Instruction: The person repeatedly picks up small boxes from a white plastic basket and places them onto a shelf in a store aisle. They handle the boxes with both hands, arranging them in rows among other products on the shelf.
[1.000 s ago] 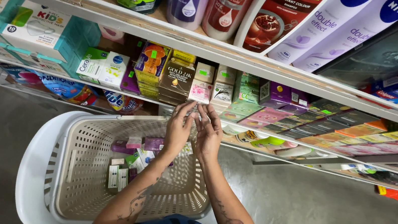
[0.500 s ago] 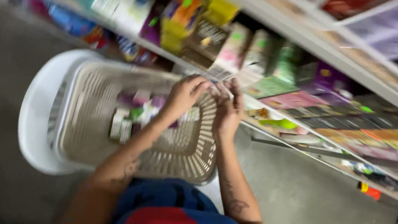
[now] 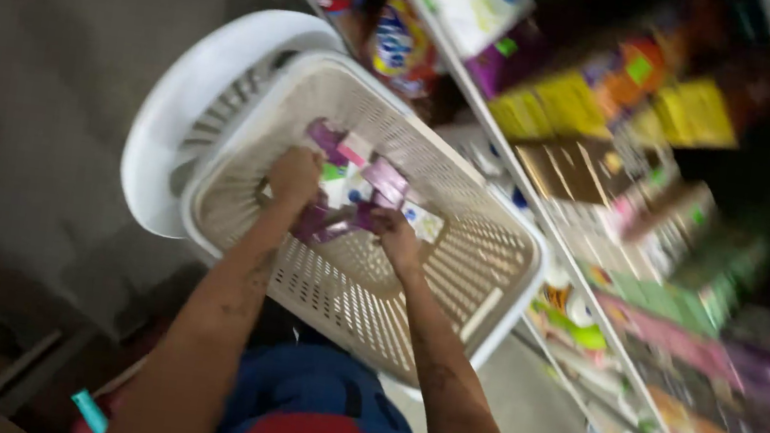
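Both my hands are down inside the beige slatted basket (image 3: 459, 255), which rests on a white plastic stool (image 3: 173, 112) beside the shop shelves (image 3: 648, 308). My left hand (image 3: 295, 176) is curled over the heap of small boxes (image 3: 364, 189) near the basket's far corner; it appears closed on a purple pack, though motion blur keeps me from telling how firm that hold is. My right hand (image 3: 395, 232) sits just beside it, nearer the middle of the basket floor, fingers bent around more purple and pink packs; I cannot tell exactly how many it grips. The boxes lie loose and overlapping, some tilted, all gathered toward the far side. Risks noted: with several slim packs pinched at once, one could slip and drop back or fall over the rim nearest the shelves. The load sits toward one end, and the basket overhangs the stool's round seat, so pressing down there could tip it. The basket's open slats might catch a carton corner and crush it. The view is badly blurred, so I judge a misjudged grab more likely than usual.
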